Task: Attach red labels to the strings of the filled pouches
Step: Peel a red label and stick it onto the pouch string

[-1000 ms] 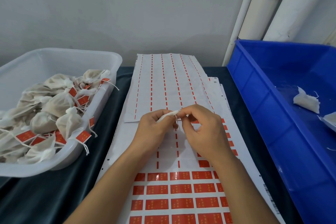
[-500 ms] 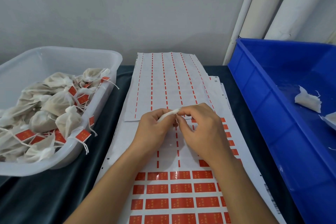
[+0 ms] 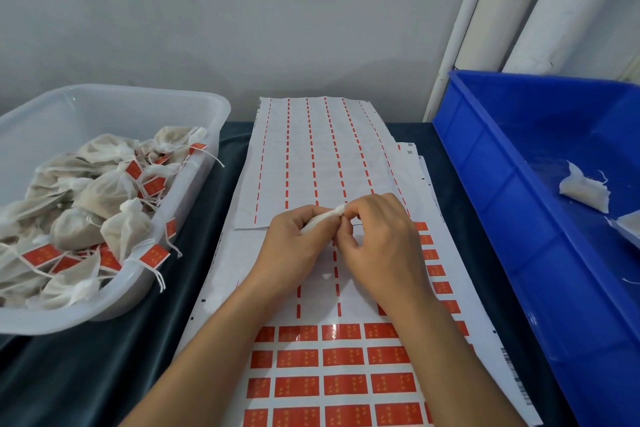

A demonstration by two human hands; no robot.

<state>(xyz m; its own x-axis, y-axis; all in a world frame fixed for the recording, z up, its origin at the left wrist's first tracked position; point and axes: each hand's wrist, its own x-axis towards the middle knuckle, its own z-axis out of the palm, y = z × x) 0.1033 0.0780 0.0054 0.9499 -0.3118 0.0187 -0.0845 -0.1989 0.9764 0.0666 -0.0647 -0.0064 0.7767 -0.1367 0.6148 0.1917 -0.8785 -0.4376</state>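
- The table [image 3: 104, 374], covered in dark cloth, carries everything; bare cloth shows as a strip between the clear tub and the sheets, and a narrower one before the blue bin.
- The blue bin [image 3: 519, 218] stands along the right edge, with a few white pouch scraps [image 3: 585, 189] inside.
- The clear tub [image 3: 194, 107] on the left holds filled pouches [image 3: 104, 194] already carrying red labels; some strings and labels hang over its near rim.
- The label sheets [image 3: 311, 156] lie down the middle, the upper one stripped to red dashes, the lower one with rows of red labels [image 3: 343, 357] near the person.
- The left hand [image 3: 294, 246] grips a small white pouch [image 3: 325, 217], fingers curled round it, above the sheets' stripped part.
- The right hand [image 3: 381, 239] pinches the pouch's tip, touching the left hand.
- Compared with a second ago, both hands sit in nearly the same spot, the pinch slightly tighter; the tub, bin and sheets have not moved.
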